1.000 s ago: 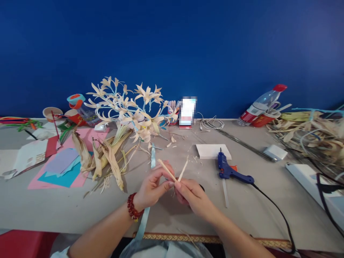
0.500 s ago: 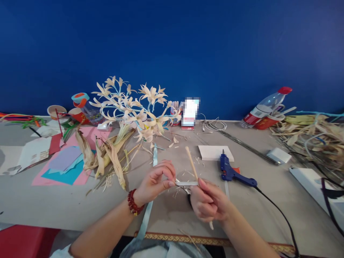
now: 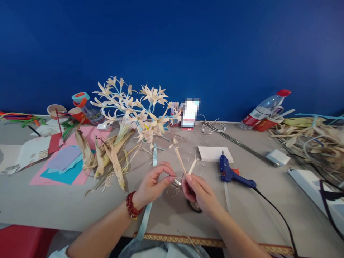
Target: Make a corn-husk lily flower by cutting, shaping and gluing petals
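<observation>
My right hand (image 3: 199,193) is closed on a narrow rolled strip of corn husk (image 3: 180,161), which sticks up and leans left. A second pale husk piece (image 3: 192,166) rises from the same fingertips, leaning right. Between thumb and forefinger my left hand (image 3: 157,181) pinches the end of a thin, pale strip (image 3: 180,177) that stretches across to the right fingers. Scissors (image 3: 194,206) lie on the table beneath my right hand, partly hidden by it. A light blue ribbon (image 3: 147,215) runs under my left wrist.
Husk flowers (image 3: 139,114) on blue stems stand behind my hands. To the right lie a blue glue gun (image 3: 233,173) with its cord, a white card (image 3: 215,154) and a power strip (image 3: 309,186). Dried husks (image 3: 115,157) and coloured paper (image 3: 64,161) are on the left.
My right hand has moved left and turned, closer to my left hand. The rolled husk has shifted left with it, and another husk end now points up beside it. My left hand has barely moved.
</observation>
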Motion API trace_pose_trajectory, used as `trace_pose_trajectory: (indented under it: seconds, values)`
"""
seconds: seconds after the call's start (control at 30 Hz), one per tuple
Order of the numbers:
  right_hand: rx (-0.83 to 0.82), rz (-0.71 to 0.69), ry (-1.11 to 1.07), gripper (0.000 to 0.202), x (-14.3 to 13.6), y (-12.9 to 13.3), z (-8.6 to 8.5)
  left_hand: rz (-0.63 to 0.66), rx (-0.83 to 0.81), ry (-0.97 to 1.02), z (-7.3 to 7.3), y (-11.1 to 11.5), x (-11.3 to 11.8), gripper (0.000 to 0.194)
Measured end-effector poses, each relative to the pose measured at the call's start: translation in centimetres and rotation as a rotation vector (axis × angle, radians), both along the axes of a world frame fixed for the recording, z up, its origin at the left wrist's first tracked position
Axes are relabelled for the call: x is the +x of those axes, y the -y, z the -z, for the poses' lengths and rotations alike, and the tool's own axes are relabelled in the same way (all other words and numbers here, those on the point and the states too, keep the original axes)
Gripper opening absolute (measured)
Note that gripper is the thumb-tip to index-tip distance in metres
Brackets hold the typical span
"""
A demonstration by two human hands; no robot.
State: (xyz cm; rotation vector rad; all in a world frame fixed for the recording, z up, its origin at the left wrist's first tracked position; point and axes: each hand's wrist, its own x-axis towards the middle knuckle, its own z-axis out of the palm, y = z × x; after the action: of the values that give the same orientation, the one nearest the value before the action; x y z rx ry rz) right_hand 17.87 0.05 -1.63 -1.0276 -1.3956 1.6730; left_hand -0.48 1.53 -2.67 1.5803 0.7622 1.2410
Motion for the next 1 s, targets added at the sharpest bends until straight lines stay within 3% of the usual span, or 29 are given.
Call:
trace_pose_trajectory:
  seconds: [0.07,0.23,0.33,0.53,0.83,1.0]
  values:
    - [0.020,-0.018,0.008,0.053,0.12,-0.02,-0.02,-0.002,-0.008,-0.003,-0.09,0.02,-0.03,0.008]
    - [0.333,-0.045,0.246,0.048,-0.25,0.39,0.05,-0.042,-0.067,0.020,0.09,0.38,0.45,0.007]
    - [0.427,-0.044,0.361,0.046,-0.39,0.55,-0.03,-0.056,-0.032,0.028,0.05,0.37,0.55,0.010]
    - [0.413,-0.050,0.342,0.045,-0.05,0.45,-0.04,-0.056,-0.034,-0.094,-0.52,0.35,0.09,0.012]
    - [0.490,-0.026,0.469,0.045,-0.39,0.73,-0.12,-0.075,0.058,-0.160,-0.15,0.58,0.22,0.015]
    - [0.327,-0.101,0.248,0.051,-0.25,0.76,0.12,-0.027,0.182,-0.148,-0.53,0.57,0.17,0.012]
